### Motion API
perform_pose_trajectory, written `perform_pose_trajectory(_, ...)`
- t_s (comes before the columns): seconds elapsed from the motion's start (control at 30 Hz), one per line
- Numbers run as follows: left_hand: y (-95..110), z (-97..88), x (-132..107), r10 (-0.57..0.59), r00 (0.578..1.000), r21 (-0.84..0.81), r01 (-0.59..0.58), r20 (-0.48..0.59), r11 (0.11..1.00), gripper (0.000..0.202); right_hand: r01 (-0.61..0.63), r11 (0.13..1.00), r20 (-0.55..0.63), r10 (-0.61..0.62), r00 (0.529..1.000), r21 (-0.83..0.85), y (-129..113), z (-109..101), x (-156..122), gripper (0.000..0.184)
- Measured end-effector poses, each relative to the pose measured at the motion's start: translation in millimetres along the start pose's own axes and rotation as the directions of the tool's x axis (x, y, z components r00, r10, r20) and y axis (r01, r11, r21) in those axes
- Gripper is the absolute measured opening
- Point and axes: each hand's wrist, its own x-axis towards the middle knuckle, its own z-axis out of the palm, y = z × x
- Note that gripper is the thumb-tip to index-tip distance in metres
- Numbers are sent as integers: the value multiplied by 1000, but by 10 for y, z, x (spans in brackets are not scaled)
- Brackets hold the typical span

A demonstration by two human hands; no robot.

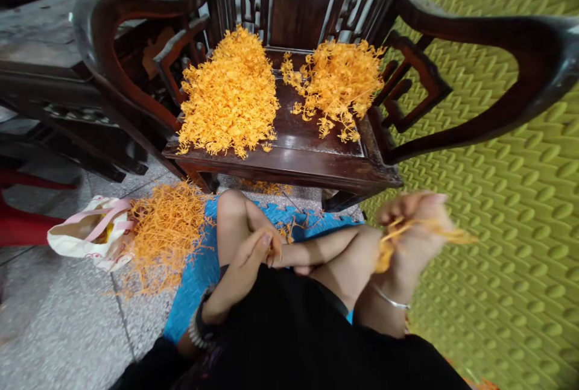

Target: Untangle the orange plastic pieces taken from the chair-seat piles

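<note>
My right hand [420, 227], smeared by motion, is raised over the right knee. Its fingers are closed around a small bunch of orange plastic sprigs [386, 251], with thin ends trailing to the right. My left hand [256, 257] rests over the crossed legs with its fingers curled and the thumb on top; what they hold, if anything, is hidden. In front, on the dark wooden chair [289, 161], a large pile of orange curly flower-like pieces [233, 97] lies at the left. A looser pile of orange sprigs [346, 82] lies at the right of the seat.
Thin orange strands [167, 239] are heaped on the floor at the left, against a white cloth bag [93, 236] with pink handles. A blue foam mat [187, 299] lies under the legs. Yellow-green textured padding [506, 197] stands at the right, and a dark wooden table [43, 70] at the left.
</note>
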Motion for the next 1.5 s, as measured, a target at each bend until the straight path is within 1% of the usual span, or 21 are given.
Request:
perform_pose_trajectory(0.07, -51, 36, 179, 53, 993, -13, -54, -102, 998, 30, -111, 993, 222, 100, 970, 37, 5, 103, -185, 44)
perform_pose_trajectory(0.13, -69, 87, 312, 103, 984, 32, -99, -146, 995, 37, -170, 985, 312, 159, 937, 7, 46, 206, -344, 46)
perform_pose_trajectory(0.17, -62, 113, 351, 136, 982, 88, -125, -128, 988, 45, -182, 983, 327, 177, 928, -15, 70, 246, -394, 47)
perform_pose_trajectory(0.27, 4, 188, 378, 198, 979, 331, -203, 46, 922, 61, -163, 983, 319, 183, 930, -87, 109, 309, -443, 52)
perform_pose_trajectory(0.37, 72, 269, 359, 125, 981, 518, -183, 146, 835, 48, -80, 980, 264, 128, 956, -184, 81, 330, -432, 55)
perform_pose_trajectory(0.43, 89, 319, 355, 82, 985, 557, -153, 151, 816, 41, -67, 975, 251, 120, 961, -213, 56, 341, -430, 56)
perform_pose_trajectory(0.57, 65, 372, 370, 51, 980, 565, -154, 194, 810, 28, -132, 977, 276, 176, 945, -170, 68, 356, -432, 57)
perform_pose_trajectory(0.73, -1, 405, 349, 74, 963, 541, -209, 259, 815, 27, -199, 975, 272, 219, 937, -99, 111, 334, -421, 60)
perform_pose_trajectory(0.8, -6, 425, 301, 108, 950, 482, -244, 291, 842, 37, -195, 976, 199, 210, 957, -93, 65, 334, -433, 59)
perform_pose_trajectory(0.9, 42, 449, 198, 146, 921, 391, -293, 362, 873, 38, -113, 993, 29, 114, 993, -32, -75, 358, -435, 57)
perform_pose_trajectory(1.03, 150, 379, 31, 208, 880, 324, -364, 428, 873, 37, -40, 985, -91, 56, 994, 166, -275, 267, -223, 56)
perform_pose_trajectory(1.1, 167, 285, -55, 238, 875, 279, -374, 421, 884, 38, 6, 971, -232, 51, 971, 238, -372, 118, -62, 55)
perform_pose_trajectory(1.13, 162, 234, -89, 255, 888, 257, -367, 382, 894, 40, 129, 971, -373, -46, 927, 201, -419, 40, -8, 53)
perform_pose_trajectory(1.17, 149, 188, -111, 261, 909, 243, -347, 326, 906, 42, 232, 963, -431, -153, 889, 136, -463, -24, 11, 52)
perform_pose_trajectory(1.23, 115, 130, -113, 249, 951, 230, -288, 183, 930, 44, 226, 972, -332, -192, 924, 66, -520, -65, -67, 46)
perform_pose_trajectory(1.27, 98, 122, -93, 231, 965, 224, -254, 124, 941, 45, 158, 986, -177, -147, 973, 53, -525, -37, -157, 44)
perform_pose_trajectory(1.3, 83, 126, -63, 211, 974, 216, -225, 88, 950, 44, 26, 999, 42, -27, 999, 41, -512, 17, -267, 37)
perform_pose_trajectory(1.33, 69, 140, -27, 193, 979, 205, -202, 64, 958, 44, -118, 993, 251, 112, 961, 9, -480, 86, -385, 27)
perform_pose_trajectory(1.4, 47, 174, 43, 157, 987, 163, -158, 18, 974, 43, -318, 948, 499, 289, 817, -29, -371, 225, -608, 19)
perform_pose_trajectory(1.43, 37, 187, 71, 133, 991, 135, -131, -2, 982, 42, -386, 922, 562, 341, 754, -41, -303, 276, -700, 20)
perform_pose_trajectory(1.5, 13, 194, 105, 88, 996, 88, -84, -33, 993, 43, -452, 890, 611, 393, 687, -64, -172, 322, -835, 27)
